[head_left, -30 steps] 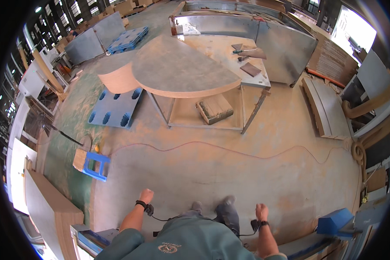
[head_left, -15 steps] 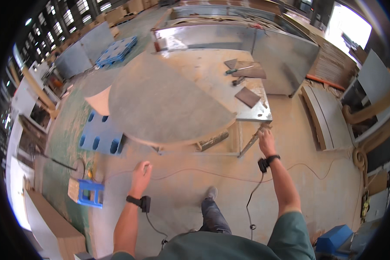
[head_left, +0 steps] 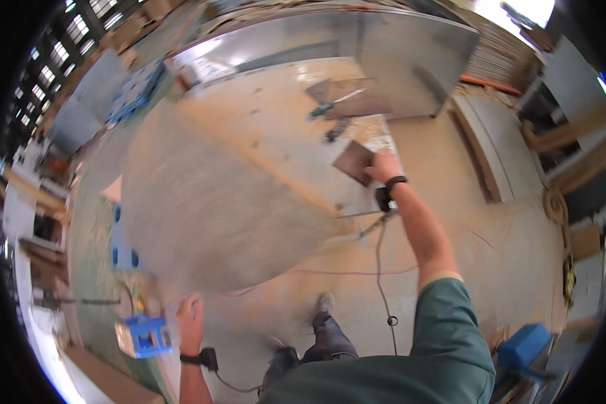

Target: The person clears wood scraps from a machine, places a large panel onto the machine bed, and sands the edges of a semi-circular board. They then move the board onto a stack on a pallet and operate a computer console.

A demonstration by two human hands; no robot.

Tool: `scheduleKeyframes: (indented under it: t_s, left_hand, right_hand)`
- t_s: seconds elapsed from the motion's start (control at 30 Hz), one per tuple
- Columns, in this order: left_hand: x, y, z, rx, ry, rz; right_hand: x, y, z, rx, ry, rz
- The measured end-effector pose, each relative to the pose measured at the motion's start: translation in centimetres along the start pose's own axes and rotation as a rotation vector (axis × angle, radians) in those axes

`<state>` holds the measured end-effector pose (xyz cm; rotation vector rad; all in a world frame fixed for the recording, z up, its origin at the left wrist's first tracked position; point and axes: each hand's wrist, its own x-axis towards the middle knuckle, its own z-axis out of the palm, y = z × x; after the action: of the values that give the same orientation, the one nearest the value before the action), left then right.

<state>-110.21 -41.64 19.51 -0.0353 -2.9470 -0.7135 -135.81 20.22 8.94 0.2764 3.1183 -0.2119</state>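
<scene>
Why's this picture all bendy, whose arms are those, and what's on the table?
A person wears a wide fisheye camera on their head, looking down, so straight edges bend. The arms are that person's own. On the pale metal-topped table lie a big grey board with a curved edge, a green-handled tool with a thin shaft and a flat brown sheet. The bare right hand touches a dark brown square sheet; blur hides whether it grips. The bare left hand looks empty, though blurred.

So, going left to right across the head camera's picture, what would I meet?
Blue stool, left hand, dark brown square sheet, right hand at its edge, stacked grey boards.
</scene>
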Motion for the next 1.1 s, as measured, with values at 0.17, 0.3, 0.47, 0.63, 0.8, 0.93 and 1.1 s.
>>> scheduleKeyframes:
  t_s: [0.17, 0.3, 0.47, 0.63, 0.8, 0.93, 1.1]
  left_hand:
    - [5.4, 0.9, 1.7, -0.137, -0.015, 0.145]
    - [10.8, 2.9, 0.6, -0.185, -0.126, 0.186]
    - [16.9, 7.0, 2.7, -0.702, -0.347, 0.239]
    - [18.1, 12.0, 5.5, -1.083, -0.76, 0.151]
    - [13.9, 11.2, 7.8, -1.356, -1.261, 0.147]
    - [11.0, 8.0, 7.7, -1.155, -1.393, 0.219]
    - [8.6, 6.5, 6.1, -1.33, -1.459, 0.129]
  right_hand:
    - [0.6, 0.4, 0.1, 0.256, -0.047, 0.056]
    - [-2.0, -1.3, -2.9, 0.57, 0.087, -0.087]
    - [-12.5, -6.7, -10.4, 0.781, 0.212, 0.218]
    - [-25.3, -21.1, -14.0, 1.204, 0.263, 0.345]
    - [-34.7, -34.9, -11.1, 1.314, 0.267, 0.571]
    - [-39.9, -39.6, -8.4, 1.248, 0.31, 0.695]
    - [-42.8, -38.1, -4.8, 1.479, 0.436, 0.571]
